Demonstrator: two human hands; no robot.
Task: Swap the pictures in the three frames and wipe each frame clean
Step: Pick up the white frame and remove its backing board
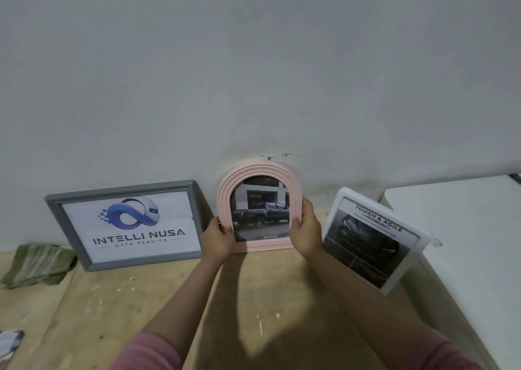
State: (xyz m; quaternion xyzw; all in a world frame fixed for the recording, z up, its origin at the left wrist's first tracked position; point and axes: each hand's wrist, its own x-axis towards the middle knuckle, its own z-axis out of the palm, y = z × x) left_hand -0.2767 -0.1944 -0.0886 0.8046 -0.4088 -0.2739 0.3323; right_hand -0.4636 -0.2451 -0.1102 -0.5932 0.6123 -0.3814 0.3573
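Note:
Three frames lean against the pale wall on a wooden surface. A pink arched frame in the middle holds a photo of a dark pickup truck. My left hand grips its lower left edge and my right hand grips its right edge. To the left stands a grey rectangular frame with a blue logo print. On the right, a white frame with a dark car poster leans tilted.
A folded green striped cloth lies at the far left on the wooden surface. A white table or cabinet stands at the right, close to the white frame. A scrap of paper shows at the bottom left edge.

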